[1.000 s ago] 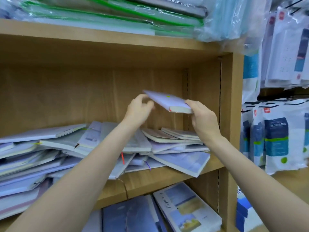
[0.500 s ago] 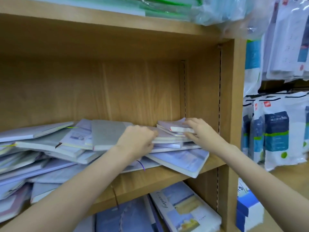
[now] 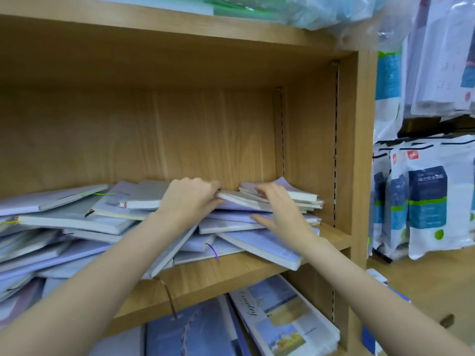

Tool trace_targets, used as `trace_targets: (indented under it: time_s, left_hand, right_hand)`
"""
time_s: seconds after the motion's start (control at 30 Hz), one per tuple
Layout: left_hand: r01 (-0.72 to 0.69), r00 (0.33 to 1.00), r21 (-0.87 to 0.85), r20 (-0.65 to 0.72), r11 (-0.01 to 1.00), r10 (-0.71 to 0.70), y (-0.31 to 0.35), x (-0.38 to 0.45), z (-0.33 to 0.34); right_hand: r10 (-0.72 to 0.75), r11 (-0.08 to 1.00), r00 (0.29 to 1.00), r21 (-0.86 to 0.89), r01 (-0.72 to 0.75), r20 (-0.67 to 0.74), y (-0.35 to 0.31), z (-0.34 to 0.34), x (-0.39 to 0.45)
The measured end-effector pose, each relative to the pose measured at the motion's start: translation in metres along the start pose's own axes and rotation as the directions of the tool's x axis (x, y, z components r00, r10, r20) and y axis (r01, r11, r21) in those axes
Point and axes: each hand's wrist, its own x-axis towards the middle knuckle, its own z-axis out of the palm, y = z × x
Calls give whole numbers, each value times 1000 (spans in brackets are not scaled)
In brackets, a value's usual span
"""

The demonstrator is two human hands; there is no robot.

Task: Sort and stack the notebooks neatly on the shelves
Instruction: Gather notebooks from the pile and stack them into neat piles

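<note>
Many lavender and grey notebooks lie in a loose heap (image 3: 77,219) across the wooden shelf (image 3: 231,276). At the heap's right end is a small stack of notebooks (image 3: 295,192) with page edges facing out. My left hand (image 3: 190,201) is curled at the stack's left corner and pinches the edge of a notebook (image 3: 239,200) there. My right hand (image 3: 280,211) spans the front of the same stack, fingers bent over the top covers and thumb lying along a lower lavender notebook (image 3: 231,217). A large lavender notebook (image 3: 262,245) juts over the shelf's front edge.
The shelf's right side panel (image 3: 357,155) stands close to the stack. Larger picture-cover notebooks (image 3: 282,317) lie on the shelf below. Plastic-wrapped goods (image 3: 257,9) sit on the top board. White and blue packages (image 3: 426,201) hang to the right.
A second ago both hands held a lavender notebook in the air. It now lies on the right-hand stack, and both hands have come down onto that stack.
</note>
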Motion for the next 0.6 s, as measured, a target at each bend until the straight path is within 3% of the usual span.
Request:
trace_targets:
  time_s: [0.1, 0.23, 0.4, 0.6]
  left_hand:
    - [-61, 995, -46, -86, 997, 57, -9, -19, 8]
    - [90, 996, -66, 23, 994, -89, -31, -36, 2]
    - [225, 974, -155, -1, 962, -228, -45, -31, -13]
    - [346, 914, -335, -90, 876, -395, -70, -14, -27]
  right_hand:
    - [-118, 963, 993, -244, 116, 8, -13, 18, 19]
    - [-132, 927, 990, -345, 144, 59, -29, 32, 36]
    - [171, 985, 983, -5, -171, -60, -30, 18, 61]
    - [343, 898, 914, 362, -251, -216, -32, -14, 97]
